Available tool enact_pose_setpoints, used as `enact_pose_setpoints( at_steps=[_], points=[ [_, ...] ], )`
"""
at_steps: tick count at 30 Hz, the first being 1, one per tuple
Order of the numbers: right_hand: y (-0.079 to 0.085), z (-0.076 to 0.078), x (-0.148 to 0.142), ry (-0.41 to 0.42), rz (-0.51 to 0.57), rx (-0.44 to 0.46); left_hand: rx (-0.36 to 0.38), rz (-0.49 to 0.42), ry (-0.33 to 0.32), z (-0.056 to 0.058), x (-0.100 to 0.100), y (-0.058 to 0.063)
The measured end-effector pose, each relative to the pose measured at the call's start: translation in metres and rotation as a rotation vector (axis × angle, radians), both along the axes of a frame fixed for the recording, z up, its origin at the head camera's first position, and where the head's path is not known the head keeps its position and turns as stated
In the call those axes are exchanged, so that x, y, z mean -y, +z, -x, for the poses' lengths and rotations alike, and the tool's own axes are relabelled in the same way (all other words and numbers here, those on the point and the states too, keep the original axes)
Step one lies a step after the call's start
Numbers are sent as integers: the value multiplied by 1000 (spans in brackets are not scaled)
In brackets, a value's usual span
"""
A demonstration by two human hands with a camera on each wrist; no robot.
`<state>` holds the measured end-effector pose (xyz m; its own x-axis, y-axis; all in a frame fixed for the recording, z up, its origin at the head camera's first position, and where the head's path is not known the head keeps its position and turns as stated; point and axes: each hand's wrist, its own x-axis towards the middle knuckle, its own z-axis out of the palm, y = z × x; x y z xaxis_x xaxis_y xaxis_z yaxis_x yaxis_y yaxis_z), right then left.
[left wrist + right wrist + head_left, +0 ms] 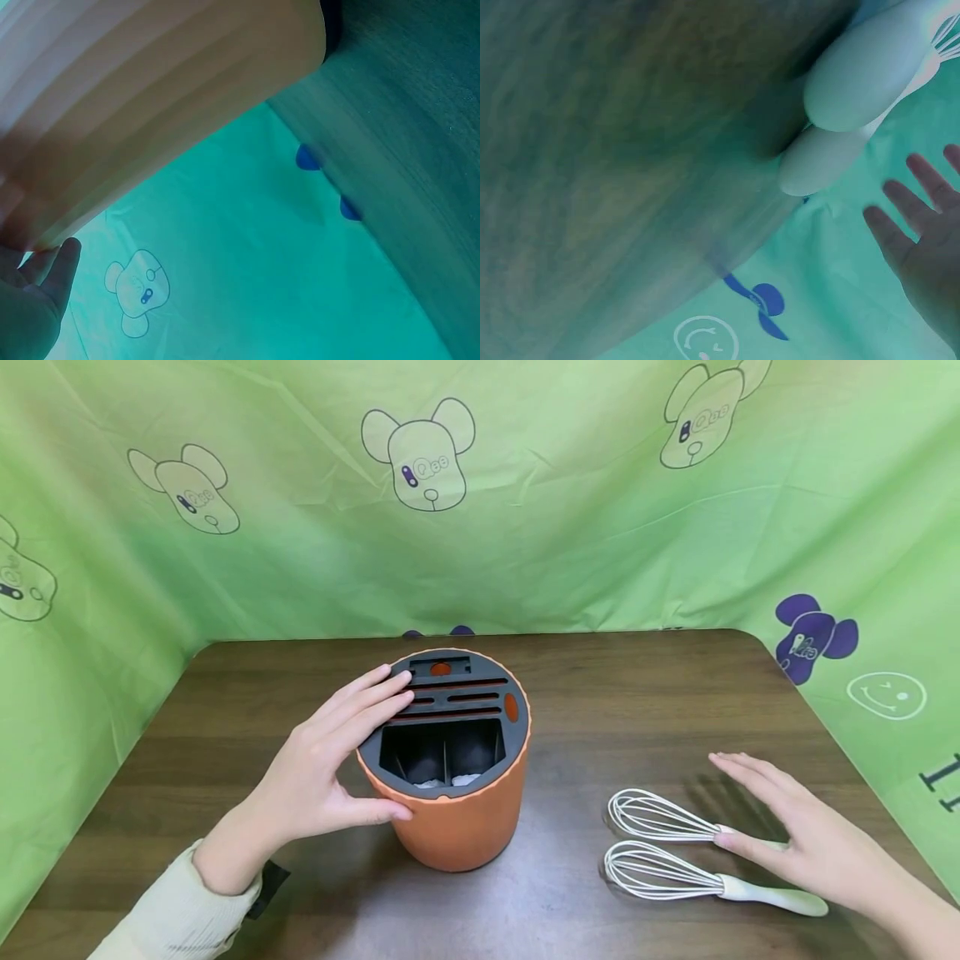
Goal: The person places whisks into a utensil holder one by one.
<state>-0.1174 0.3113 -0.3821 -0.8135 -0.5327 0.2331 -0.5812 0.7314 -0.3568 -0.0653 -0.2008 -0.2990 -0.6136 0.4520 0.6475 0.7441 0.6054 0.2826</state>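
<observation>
An orange utensil holder (468,827) with a dark grey slotted insert (480,664) stands upright on the table; the left wrist view shows its ribbed wall (180,82) close up. My left hand (322,760) rests against its left side, fingers lying nearly straight over the insert's edge and thumb along the front wall. Two whisks with white wires and pale handles lie to the right, the farther whisk (660,817) and the nearer whisk (675,872). Over the farther whisk's handle is my right hand (810,839), fingers extended; whether its thumb touches the handle is unclear.
The dark wooden table (285,693) ends at a green printed cloth (540,560) hanging behind and at both sides. White pieces (465,779) show inside the holder's front compartments. A black strap (267,889) sits at the left wrist.
</observation>
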Motion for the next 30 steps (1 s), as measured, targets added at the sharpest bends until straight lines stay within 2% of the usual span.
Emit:
enact_pose_setpoints(
  at_steps=[8,21,30],
  points=[
    [-8,1,-10,61,24,-20,14,16,9,1,0,1],
    [-25,4,-17,173,66,-70,-11,3,5,1,0,0],
    [-30,5,-20,227,138,43,-36,-26,-6,1,-2,-1]
  ],
)
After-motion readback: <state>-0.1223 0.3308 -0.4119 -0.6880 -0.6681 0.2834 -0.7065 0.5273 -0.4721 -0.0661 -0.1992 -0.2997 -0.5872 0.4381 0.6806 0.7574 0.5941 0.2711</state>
